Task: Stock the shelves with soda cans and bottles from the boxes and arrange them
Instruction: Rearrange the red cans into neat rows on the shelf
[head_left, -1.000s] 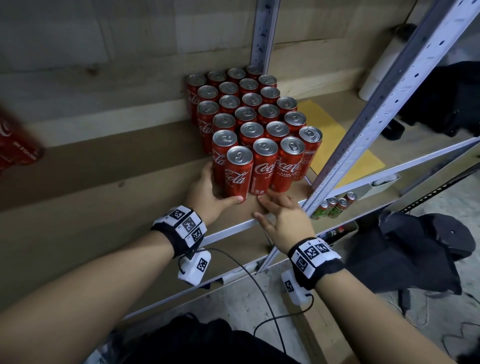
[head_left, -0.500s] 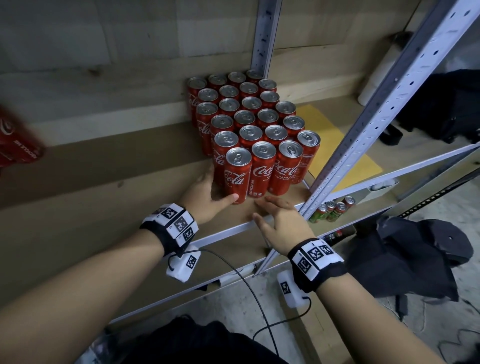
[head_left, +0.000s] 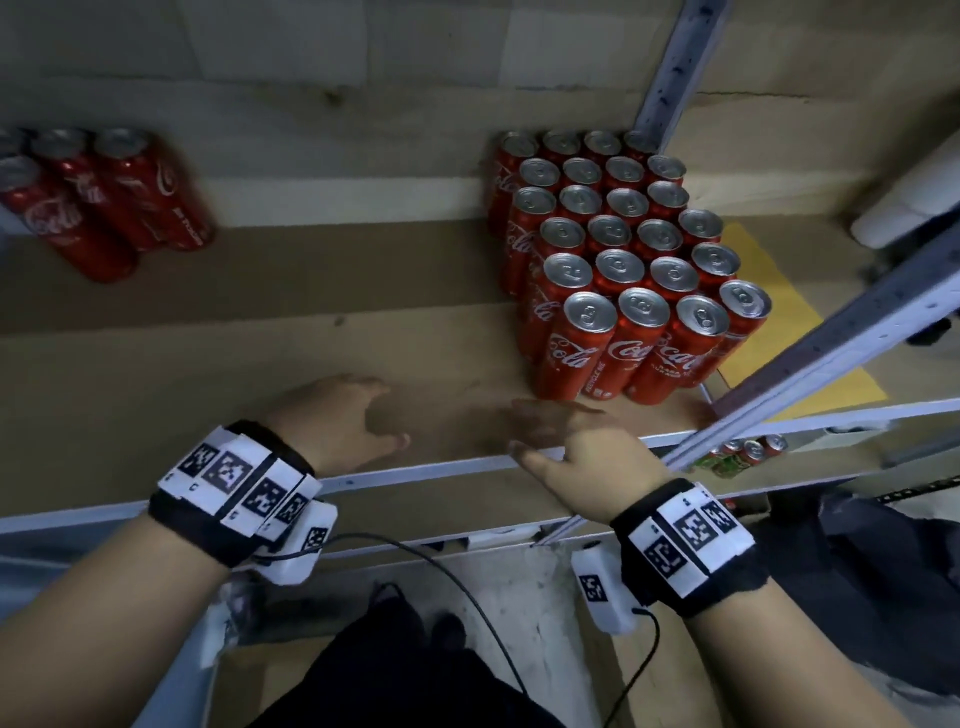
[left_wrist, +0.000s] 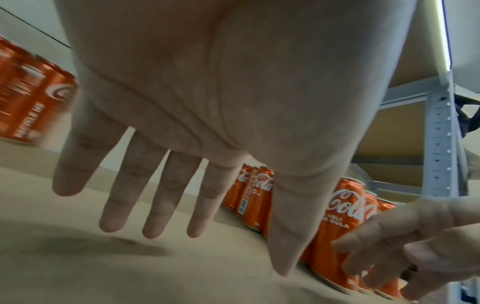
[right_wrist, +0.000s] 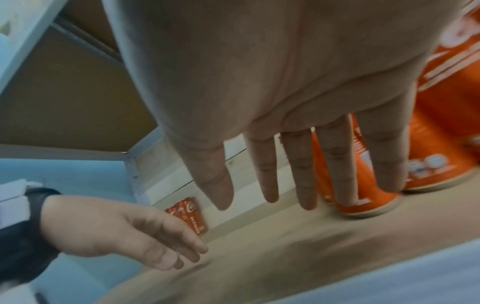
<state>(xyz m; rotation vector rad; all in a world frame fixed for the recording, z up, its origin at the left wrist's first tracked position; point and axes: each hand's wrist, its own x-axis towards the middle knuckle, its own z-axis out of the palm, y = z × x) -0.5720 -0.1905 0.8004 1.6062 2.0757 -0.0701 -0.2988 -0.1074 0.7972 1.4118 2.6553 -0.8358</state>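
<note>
Reading "Coca-Cola": red cans

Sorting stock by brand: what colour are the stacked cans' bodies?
Red cans, silver tops; head view shows it best.

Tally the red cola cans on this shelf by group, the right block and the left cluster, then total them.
Right block of red cans: 24
Left cluster of red cans: 4 in view, though the picture's edge cuts this group off
Total: at least 28
</note>
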